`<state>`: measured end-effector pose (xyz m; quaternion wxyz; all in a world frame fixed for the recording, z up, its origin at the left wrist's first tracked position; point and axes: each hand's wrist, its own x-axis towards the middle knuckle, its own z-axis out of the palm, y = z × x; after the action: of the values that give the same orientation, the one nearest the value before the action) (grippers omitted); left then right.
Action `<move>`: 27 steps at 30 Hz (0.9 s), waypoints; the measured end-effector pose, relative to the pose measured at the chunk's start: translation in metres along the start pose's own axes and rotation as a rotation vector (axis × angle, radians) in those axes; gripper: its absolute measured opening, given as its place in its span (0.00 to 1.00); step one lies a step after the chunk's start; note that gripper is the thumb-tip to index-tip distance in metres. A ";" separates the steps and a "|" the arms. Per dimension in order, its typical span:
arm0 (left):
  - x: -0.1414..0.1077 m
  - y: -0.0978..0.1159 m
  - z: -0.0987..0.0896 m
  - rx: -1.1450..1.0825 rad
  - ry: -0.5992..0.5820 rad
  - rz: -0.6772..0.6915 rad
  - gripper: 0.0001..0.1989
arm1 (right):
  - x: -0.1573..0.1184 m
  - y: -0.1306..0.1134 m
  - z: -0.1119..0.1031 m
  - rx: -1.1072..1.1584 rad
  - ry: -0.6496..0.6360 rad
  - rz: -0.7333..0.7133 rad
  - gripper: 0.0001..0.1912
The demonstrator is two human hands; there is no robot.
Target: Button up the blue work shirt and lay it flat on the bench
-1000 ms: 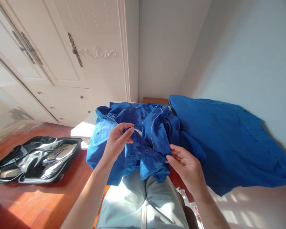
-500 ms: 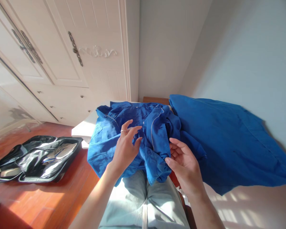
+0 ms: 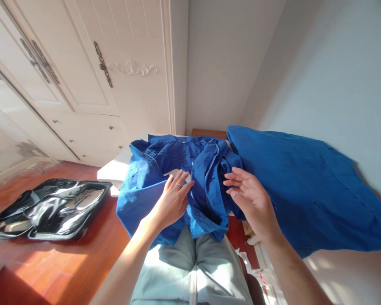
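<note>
A blue zip-front jacket (image 3: 174, 146) lies spread open before me, its collar at the far side and its near edge over my lap. My left hand (image 3: 173, 195), with a ring on one finger, is closed on the cloth at the middle of the jacket; a fold runs taut from it toward the left. The exact grip under the fingers is hidden. To the right, my right hand (image 3: 249, 195) is open beside the jacket's zip side, fingers apart and palm turned inward, with nothing in it.
A large blue cloth piece (image 3: 298, 186) lies to the right, along the wall. Under the jacket is a white table (image 3: 112, 170). An open black suitcase (image 3: 73, 212) with things inside lies on the red wooden floor (image 3: 82, 267). A white wardrobe (image 3: 139, 97) stands behind.
My right hand has let go of the jacket's edge and moved up and right, opening. The left hand has shifted lower, drawing the cloth into a straight fold and baring a white patch.
</note>
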<state>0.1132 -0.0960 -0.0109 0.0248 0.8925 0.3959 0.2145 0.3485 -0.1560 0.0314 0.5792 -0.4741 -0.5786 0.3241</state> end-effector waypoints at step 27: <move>0.019 -0.043 -0.011 -0.175 0.238 -0.293 0.11 | 0.084 -0.048 0.025 -0.925 -1.376 -0.540 0.07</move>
<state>0.0898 -0.0540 -0.0031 0.0863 0.7880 0.5016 0.3463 0.3258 -0.0906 0.1033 -0.0927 -0.2071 -0.9662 0.1226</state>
